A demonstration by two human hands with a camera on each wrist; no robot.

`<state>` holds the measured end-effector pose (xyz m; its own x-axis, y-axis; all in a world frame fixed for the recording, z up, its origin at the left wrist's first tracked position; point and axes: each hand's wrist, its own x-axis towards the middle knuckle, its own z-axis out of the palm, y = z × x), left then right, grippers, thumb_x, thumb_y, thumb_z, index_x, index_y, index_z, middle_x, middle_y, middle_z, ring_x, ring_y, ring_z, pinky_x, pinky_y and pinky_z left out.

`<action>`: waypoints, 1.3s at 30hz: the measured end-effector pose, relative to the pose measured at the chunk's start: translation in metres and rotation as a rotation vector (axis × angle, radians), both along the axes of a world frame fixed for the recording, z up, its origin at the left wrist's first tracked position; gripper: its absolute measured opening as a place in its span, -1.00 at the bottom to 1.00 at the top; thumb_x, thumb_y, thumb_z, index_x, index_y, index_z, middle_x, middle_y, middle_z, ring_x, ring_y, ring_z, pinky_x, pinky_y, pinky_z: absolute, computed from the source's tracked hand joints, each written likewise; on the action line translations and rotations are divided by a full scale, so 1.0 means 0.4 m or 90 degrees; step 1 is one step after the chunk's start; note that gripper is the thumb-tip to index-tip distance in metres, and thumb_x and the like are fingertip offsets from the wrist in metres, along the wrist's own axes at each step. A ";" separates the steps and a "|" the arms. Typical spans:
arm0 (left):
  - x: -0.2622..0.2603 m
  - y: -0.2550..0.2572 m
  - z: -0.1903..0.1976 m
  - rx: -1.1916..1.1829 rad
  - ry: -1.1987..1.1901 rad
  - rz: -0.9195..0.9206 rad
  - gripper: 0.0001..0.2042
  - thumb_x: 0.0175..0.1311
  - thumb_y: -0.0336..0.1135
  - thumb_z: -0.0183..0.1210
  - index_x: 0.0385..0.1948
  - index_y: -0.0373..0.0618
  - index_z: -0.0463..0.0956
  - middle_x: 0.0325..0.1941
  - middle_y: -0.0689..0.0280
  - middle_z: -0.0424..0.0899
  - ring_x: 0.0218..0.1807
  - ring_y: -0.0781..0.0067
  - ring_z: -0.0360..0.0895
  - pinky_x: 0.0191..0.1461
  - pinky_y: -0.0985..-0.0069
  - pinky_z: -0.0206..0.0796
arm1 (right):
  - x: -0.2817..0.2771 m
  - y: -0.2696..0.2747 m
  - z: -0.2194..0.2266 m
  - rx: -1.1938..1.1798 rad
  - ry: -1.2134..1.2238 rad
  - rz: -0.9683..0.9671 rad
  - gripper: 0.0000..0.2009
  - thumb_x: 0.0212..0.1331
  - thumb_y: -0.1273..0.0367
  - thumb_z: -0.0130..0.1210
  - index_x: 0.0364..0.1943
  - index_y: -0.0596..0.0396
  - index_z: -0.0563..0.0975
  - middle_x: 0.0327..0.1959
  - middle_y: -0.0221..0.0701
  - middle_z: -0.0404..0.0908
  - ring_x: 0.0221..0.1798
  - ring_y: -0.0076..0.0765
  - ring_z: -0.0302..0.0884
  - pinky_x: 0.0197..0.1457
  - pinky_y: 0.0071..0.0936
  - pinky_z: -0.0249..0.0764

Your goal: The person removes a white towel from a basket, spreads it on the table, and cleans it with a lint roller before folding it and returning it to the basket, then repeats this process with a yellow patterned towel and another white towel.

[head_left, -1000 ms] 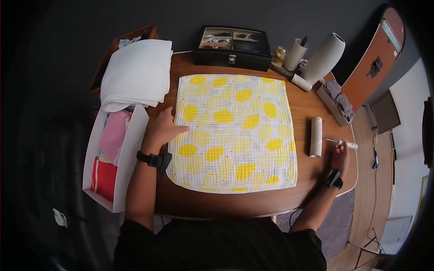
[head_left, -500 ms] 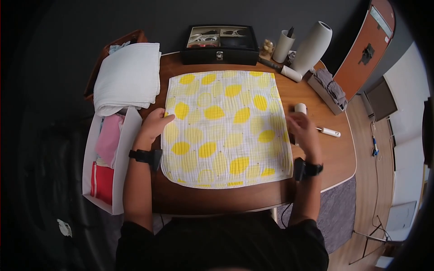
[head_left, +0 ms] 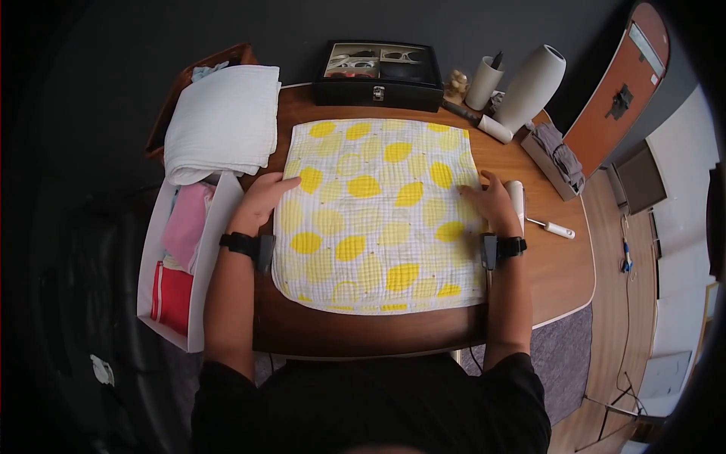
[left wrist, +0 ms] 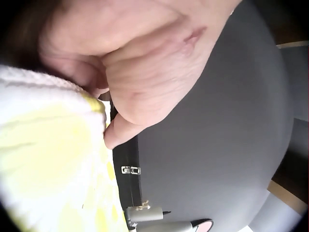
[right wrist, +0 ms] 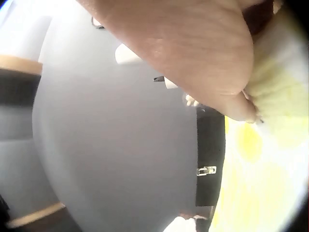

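A: Specify the position of the lemon-print cloth [head_left: 378,216].
B: It lies flat near the middle of the tabletop [head_left: 378,339], short of the near edge, its near-left corner rounded.
A: State of the left hand [head_left: 263,200]?
B: It touches the cloth's left border, thumb along the border, fingers bent; whether they pinch the fabric cannot be told.
A: Right hand [head_left: 495,208]?
B: Thumb and forefinger are spread apart, thumb touching the cloth near its right border; the remaining fingers are hidden.
A: Reason for the opposed placement?
B: Presumably, it gives even control of both sides and limits skewing.
A: Obstructions?
B: The lint roller [head_left: 516,198] sits just beside the right hand and could restrict outward travel. The open white box [head_left: 198,303] flanks the left forearm.
A: Other items?
B: A glasses case [head_left: 348,92] at the far edge; a vase [head_left: 533,87] at the far-right corner; a folded white cloth [head_left: 219,121] beyond the far-left corner.
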<state>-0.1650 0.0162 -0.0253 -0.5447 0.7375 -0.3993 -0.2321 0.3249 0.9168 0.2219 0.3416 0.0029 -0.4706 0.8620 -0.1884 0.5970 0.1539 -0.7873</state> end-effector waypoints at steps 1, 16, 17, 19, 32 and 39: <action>0.000 0.003 0.004 0.010 -0.018 -0.005 -0.61 0.51 -0.23 0.34 0.12 -0.43 0.64 0.10 0.13 0.80 0.06 0.37 0.74 0.16 0.44 0.57 | -0.001 0.009 -0.003 -0.051 0.021 0.000 -0.15 0.23 0.21 0.54 0.52 0.32 0.36 0.12 -0.08 0.79 0.06 -0.23 0.80 0.11 -0.34 0.69; -0.064 0.130 0.104 0.248 -0.052 0.003 -0.55 0.52 -0.54 0.23 0.40 -0.37 0.46 0.33 0.13 0.71 0.24 0.32 0.70 0.35 0.39 0.51 | -0.093 0.111 -0.009 -0.164 0.560 0.115 -0.53 0.38 0.65 0.20 0.37 0.21 0.55 0.14 -0.32 0.78 0.10 -0.42 0.73 0.19 -0.44 0.63; -0.043 0.097 0.132 0.277 -0.012 -0.006 -0.54 0.53 -0.56 0.22 0.42 -0.37 0.44 0.35 0.14 0.69 0.28 0.32 0.67 0.40 0.39 0.46 | -0.062 0.089 0.015 -0.188 0.580 0.133 -0.53 0.38 0.66 0.19 0.38 0.20 0.55 0.17 -0.32 0.77 0.14 -0.43 0.73 0.25 -0.44 0.60; -0.003 0.009 0.153 0.331 0.062 -0.027 -0.53 0.54 -0.58 0.19 0.45 -0.38 0.40 0.39 0.18 0.67 0.36 0.34 0.62 0.50 0.40 0.37 | 0.019 0.088 0.005 -0.148 0.555 0.174 -0.62 0.38 0.63 0.24 0.26 0.21 0.59 0.14 -0.34 0.77 0.12 -0.41 0.72 0.25 -0.46 0.60; 0.192 -0.278 0.085 0.051 0.592 -0.216 -0.74 0.16 -0.74 0.11 -0.38 -0.07 0.67 0.52 0.16 0.50 0.53 -0.02 0.40 0.57 0.22 0.25 | 0.258 -0.115 -0.003 0.050 0.262 0.374 -0.70 0.23 0.79 0.08 -0.48 0.11 0.67 -0.14 -0.27 0.81 0.35 -0.01 0.67 0.43 -0.15 0.55; 0.190 -0.283 0.084 0.040 0.598 -0.207 -0.79 0.27 -0.69 0.10 -0.35 -0.13 0.66 0.58 0.10 0.42 0.53 -0.11 0.39 0.57 0.18 0.27 | 0.228 -0.084 -0.032 0.129 0.257 0.255 -0.69 0.17 0.85 0.01 -0.52 0.18 0.61 -0.03 -0.23 0.83 0.41 0.00 0.65 0.42 -0.18 0.57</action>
